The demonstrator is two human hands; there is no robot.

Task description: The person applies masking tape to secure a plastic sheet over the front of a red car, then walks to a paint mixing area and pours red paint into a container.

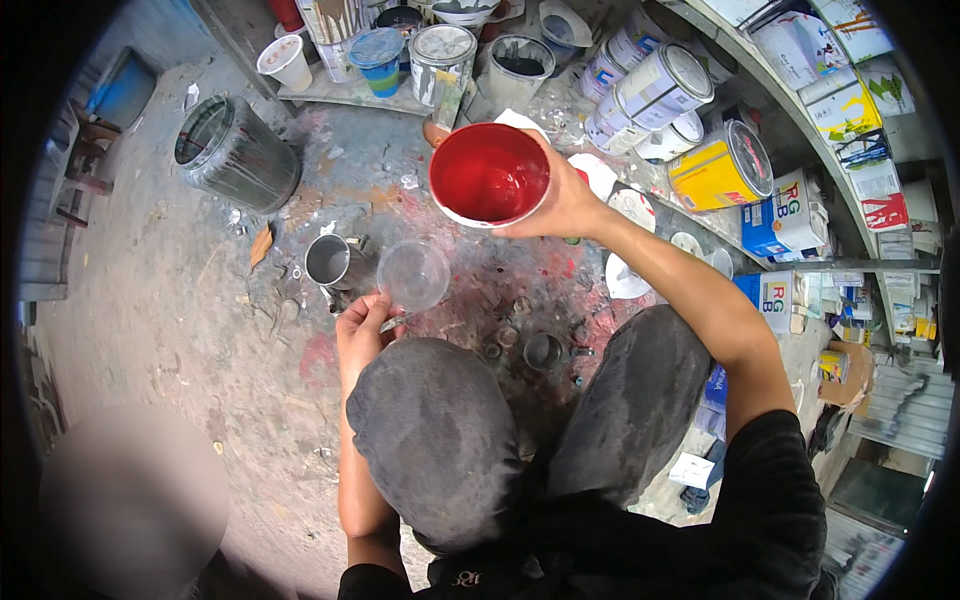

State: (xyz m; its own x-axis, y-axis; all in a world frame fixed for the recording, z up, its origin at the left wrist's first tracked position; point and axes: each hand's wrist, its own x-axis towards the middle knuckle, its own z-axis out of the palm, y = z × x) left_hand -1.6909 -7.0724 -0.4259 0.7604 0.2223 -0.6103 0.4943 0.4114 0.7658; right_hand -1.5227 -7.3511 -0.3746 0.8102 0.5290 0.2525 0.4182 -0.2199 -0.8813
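My right hand is wrapped round a white cup with its inside coated in glossy red paint. The cup is raised and its mouth faces me. Low over the floor, the fingers of my left hand close at the rim of a round clear plastic cup. A small metal piece shows by those fingers; its shape is partly hidden. Just beyond the left hand stands a grey metal cup with metal fittings beside it. Between my knees is a small dark round container.
A paint-streaked bucket stands at the far left. Paint cans and tubs, one a grey-smeared can, line the low shelf ahead. A yellow can and more tins crowd the right-hand shelves. Red paint stains the concrete floor.
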